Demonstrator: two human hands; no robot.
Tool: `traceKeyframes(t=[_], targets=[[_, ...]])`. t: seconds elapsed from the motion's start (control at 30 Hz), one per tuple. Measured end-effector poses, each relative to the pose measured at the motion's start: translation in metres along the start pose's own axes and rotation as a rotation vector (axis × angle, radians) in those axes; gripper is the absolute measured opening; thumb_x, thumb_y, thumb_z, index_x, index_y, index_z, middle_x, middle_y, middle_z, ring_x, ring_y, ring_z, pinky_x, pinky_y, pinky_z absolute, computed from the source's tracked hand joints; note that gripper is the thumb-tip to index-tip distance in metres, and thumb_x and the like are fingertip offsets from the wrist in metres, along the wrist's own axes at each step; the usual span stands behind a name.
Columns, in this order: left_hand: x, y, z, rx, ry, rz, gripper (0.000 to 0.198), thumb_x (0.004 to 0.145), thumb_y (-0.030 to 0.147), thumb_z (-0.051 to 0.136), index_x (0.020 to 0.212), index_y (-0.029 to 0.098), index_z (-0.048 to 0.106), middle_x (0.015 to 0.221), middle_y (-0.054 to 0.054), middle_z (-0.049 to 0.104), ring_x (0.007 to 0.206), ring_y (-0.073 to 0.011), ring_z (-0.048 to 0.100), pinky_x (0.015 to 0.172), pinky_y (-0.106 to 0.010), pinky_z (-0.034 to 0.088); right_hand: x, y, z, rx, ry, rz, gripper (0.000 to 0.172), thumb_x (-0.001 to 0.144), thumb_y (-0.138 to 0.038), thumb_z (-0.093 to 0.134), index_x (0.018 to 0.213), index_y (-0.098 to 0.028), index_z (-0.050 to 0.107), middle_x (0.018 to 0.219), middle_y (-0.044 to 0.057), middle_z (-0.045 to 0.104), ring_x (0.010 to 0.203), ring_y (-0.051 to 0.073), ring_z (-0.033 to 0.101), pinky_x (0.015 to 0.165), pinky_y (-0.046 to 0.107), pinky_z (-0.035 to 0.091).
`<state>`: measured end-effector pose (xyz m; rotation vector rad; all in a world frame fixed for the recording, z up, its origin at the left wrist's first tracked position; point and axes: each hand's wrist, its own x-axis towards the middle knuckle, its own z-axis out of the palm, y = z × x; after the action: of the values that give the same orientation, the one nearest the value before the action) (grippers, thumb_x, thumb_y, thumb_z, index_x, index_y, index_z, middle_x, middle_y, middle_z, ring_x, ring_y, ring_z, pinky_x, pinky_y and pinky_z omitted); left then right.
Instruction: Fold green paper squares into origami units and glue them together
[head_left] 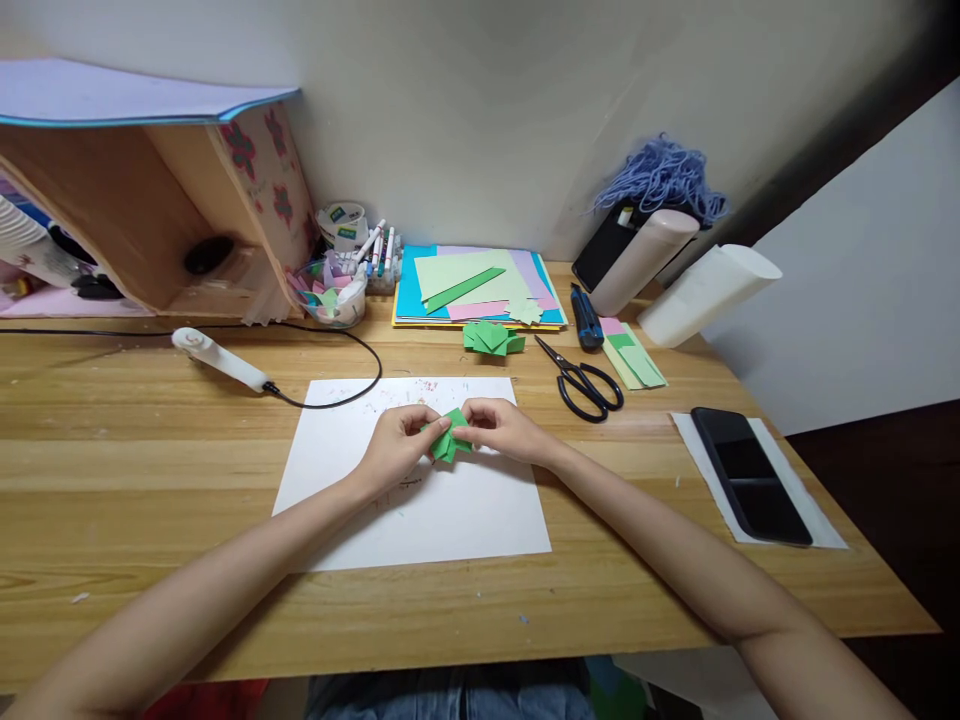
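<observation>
Over a white sheet of paper [465, 520], a folded green paper piece [450, 440] is held between both hands. My left hand [401, 440] pinches its left side with thumb and fingers. My right hand [499, 428] grips its right side, thumb on top. The fingers beneath the piece are partly hidden. Another folded green paper piece [493, 339] lies just behind the white sheet. Black scissors [581, 382] rest to its right, blades pointing back left.
A white glue gun [219, 360] with a black cord lies at left. Behind are a paper stack [409, 290], a scrap cup [337, 305] and a wooden box [274, 200]. At right are a blue cutter [585, 318], paper strips [634, 360] and a phone [750, 475].
</observation>
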<state>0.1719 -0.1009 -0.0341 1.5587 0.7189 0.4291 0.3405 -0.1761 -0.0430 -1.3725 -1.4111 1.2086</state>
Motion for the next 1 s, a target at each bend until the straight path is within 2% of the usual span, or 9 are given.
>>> traceKeyframes(t=[0.07,0.27,0.5,0.77,1.0], targets=[[0.000,0.000,0.001,0.010,0.010,0.009,0.031,0.074,0.042,0.059,0.066,0.012,0.061,0.057,-0.002,0.058,0.052,-0.0105,0.052,0.049,-0.020,0.042,0.000,0.001,-0.001,-0.009,-0.015,0.018,0.034,0.074,-0.044,0.060,0.062,-0.016,0.046,0.058,-0.003,0.047,0.054,0.008,0.042,0.049,0.020,0.030],[0.000,0.001,0.004,-0.061,0.021,-0.014,0.032,0.072,0.044,0.061,0.068,0.012,0.061,0.059,-0.003,0.061,0.054,-0.0133,0.058,0.050,-0.023,0.046,0.000,0.001,0.004,0.032,0.062,0.062,0.037,0.072,-0.044,0.063,0.059,-0.017,0.042,0.054,-0.003,0.053,0.052,0.010,0.050,0.049,0.020,0.032],[0.002,0.004,0.002,-0.223,-0.003,-0.089,0.034,0.066,0.040,0.068,0.084,0.012,0.064,0.075,-0.006,0.067,0.066,-0.0146,0.061,0.060,-0.025,0.050,0.002,-0.001,0.002,0.124,0.138,0.042,0.036,0.072,-0.045,0.063,0.060,-0.017,0.043,0.053,-0.003,0.053,0.048,0.008,0.047,0.046,0.020,0.031],[0.005,0.002,0.002,-0.231,0.079,-0.136,0.036,0.060,0.040,0.073,0.077,0.010,0.064,0.070,-0.007,0.067,0.059,-0.0141,0.061,0.058,-0.026,0.050,0.004,0.000,-0.008,0.128,0.040,0.074,0.036,0.073,-0.049,0.061,0.065,-0.015,0.053,0.058,-0.003,0.053,0.054,0.009,0.048,0.051,0.021,0.034],[0.008,-0.002,0.003,-0.235,0.079,-0.174,0.030,0.062,0.038,0.073,0.069,0.010,0.061,0.066,-0.006,0.067,0.058,-0.0134,0.062,0.057,-0.024,0.049,0.005,0.001,-0.004,0.099,0.137,0.105,0.036,0.070,-0.046,0.064,0.058,-0.015,0.050,0.053,-0.003,0.051,0.050,0.009,0.045,0.048,0.021,0.029]])
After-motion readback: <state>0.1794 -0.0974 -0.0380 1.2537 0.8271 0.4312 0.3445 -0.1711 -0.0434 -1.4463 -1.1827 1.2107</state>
